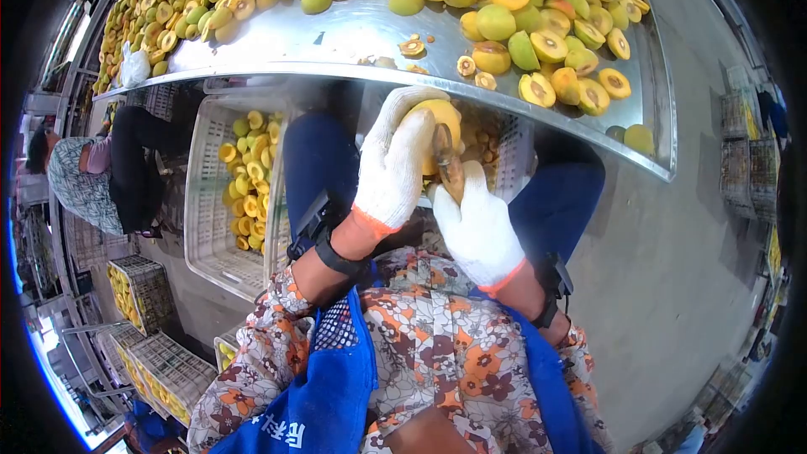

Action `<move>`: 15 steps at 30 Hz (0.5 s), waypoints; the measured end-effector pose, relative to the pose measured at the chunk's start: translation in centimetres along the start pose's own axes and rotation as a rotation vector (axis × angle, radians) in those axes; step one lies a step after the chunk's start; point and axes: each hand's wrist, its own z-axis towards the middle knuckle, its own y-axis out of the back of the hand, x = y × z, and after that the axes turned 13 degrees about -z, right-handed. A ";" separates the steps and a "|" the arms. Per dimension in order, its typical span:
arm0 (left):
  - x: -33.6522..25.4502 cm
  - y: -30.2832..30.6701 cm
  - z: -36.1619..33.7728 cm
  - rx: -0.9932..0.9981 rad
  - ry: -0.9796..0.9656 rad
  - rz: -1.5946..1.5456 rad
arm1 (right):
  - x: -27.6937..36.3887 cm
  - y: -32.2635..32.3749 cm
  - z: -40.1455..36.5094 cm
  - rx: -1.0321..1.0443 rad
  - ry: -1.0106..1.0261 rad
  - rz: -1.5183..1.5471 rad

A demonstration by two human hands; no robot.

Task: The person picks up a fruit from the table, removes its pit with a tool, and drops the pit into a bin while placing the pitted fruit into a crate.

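Observation:
My left hand, in a white knitted glove with an orange cuff, is closed around a yellow peach just below the table edge. My right hand, gloved the same way, grips a short pitting tool with a brownish handle. The tool's dark upper end lies against the peach; its exact shape and how deep it sits cannot be made out. Beneath my hands, partly hidden, a crate holds brown pits.
Cut peaches are heaped on the metal table, whose raised rim runs above my knees. At my left a white crate holds pitted halves. Further left sits another person, near more filled crates.

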 end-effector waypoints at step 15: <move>-0.3 -0.4 1.1 0.120 -0.085 0.405 | 0.2 2.1 0.4 0.287 -0.509 0.941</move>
